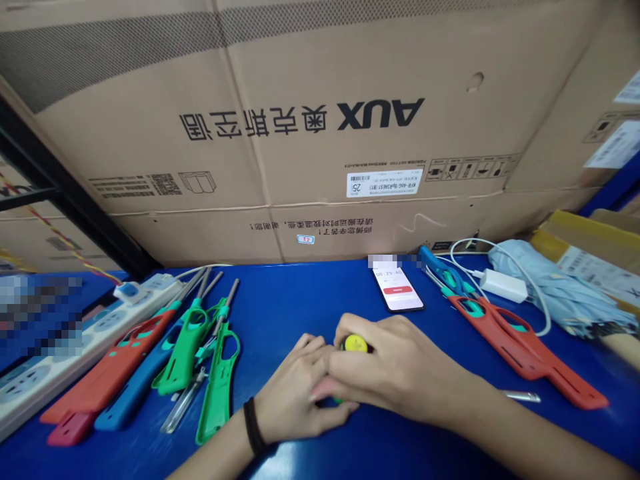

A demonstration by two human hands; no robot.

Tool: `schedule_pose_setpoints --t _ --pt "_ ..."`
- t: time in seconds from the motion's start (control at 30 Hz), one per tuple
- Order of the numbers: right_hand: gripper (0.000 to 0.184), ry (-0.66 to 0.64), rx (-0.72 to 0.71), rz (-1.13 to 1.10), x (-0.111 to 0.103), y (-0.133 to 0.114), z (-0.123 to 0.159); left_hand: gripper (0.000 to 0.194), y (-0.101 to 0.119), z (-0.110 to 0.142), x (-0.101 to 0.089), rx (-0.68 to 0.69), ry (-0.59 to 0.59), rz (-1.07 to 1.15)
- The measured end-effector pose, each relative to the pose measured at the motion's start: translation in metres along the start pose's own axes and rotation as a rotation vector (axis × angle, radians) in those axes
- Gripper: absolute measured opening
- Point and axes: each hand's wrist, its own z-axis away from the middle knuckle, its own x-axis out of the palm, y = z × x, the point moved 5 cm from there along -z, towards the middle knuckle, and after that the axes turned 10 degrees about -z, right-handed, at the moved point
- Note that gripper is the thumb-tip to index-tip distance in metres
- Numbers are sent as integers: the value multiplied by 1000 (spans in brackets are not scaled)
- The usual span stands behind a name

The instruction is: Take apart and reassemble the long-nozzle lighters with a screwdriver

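Observation:
My right hand (pixel 395 367) is closed around an upright yellow-ended handle (pixel 356 343) that looks like a screwdriver's; its lower part is hidden by my fingers. Against it presses my left hand (pixel 297 390), wearing a black wristband (pixel 254 427), with its fingers closed in front of me. A sliver of green shows below the hands, but what my left hand holds is mostly covered. Nearest on the left is an opened green gas lighter shell (pixel 215 390). Beside it lie a clear narrow tube (pixel 184 403) and a green gas lighter (pixel 187 353).
Further left lie a blue lighter (pixel 135 387), a red lighter (pixel 107 373) and a white power strip (pixel 95 343). A phone with a timer (pixel 397 287) lies ahead. Red lighter shells (pixel 520 347), a white adapter (pixel 503 285) and a folded umbrella (pixel 555 287) are right. A cardboard sheet (pixel 300 73) stands behind.

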Motion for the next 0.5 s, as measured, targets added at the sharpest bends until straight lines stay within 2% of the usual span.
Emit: schedule_pose_setpoints --t 0.1,0.2,0.27,0.4,0.5 --pt "15 -122 84 -148 -5 -1 -4 36 0 0 -1 12 13 27" --pt "47 -232 164 -390 -16 -5 -2 42 1 0 -4 29 44 67" --pt "55 -265 196 -438 -21 -6 1 37 2 0 -5 32 39 78" --pt "49 -242 194 -333 -20 -2 2 26 1 0 -1 23 7 32" --pt "22 -162 126 -184 -17 -1 -1 26 -2 1 2 15 15 -16"
